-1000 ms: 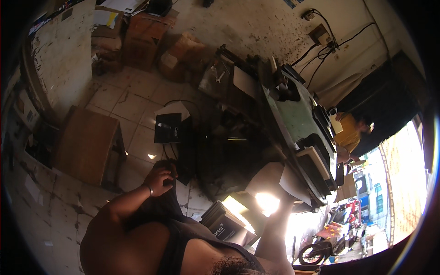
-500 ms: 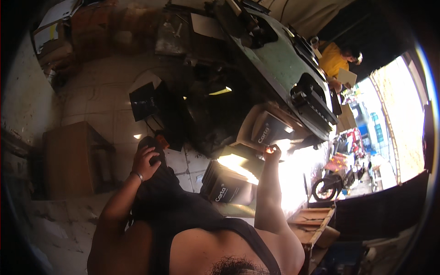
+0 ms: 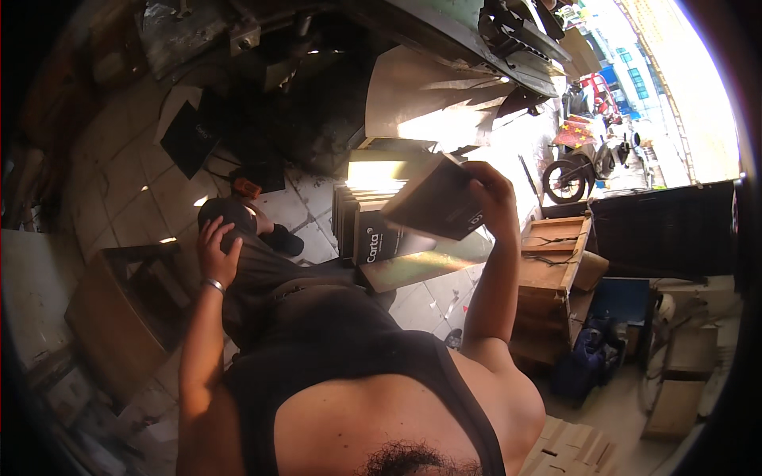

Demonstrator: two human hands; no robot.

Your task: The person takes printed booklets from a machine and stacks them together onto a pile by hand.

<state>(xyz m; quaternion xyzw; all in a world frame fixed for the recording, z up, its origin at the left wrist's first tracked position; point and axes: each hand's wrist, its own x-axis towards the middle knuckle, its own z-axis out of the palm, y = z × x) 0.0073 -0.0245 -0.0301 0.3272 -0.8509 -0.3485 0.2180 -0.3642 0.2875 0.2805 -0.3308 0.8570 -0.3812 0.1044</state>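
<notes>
My right hand (image 3: pixel 494 194) grips the edge of a flat black panel (image 3: pixel 435 198) with pale print, held tilted in the air. Just left of it and below stands a row of similar black panels (image 3: pixel 377 238), upright and packed together, on a pale greenish board (image 3: pixel 425 268). On my dark-trousered knee (image 3: pixel 218 210) lies my left hand (image 3: pixel 220 247), fingers spread and holding nothing. An open carton (image 3: pixel 401 87) stands beyond the row, its inside partly hidden.
A machine table (image 3: pixel 413 28) crosses the far side. A brown carton (image 3: pixel 119 317) sits at my left, an orange-handled object (image 3: pixel 246 187) near my foot. To the right stand a wooden crate (image 3: pixel 548 258) and, outside, a motorbike (image 3: pixel 567 176).
My right hand has come back from the open carton toward me and now holds a black panel over the row. My left hand stays on my knee. The whole view has shifted.
</notes>
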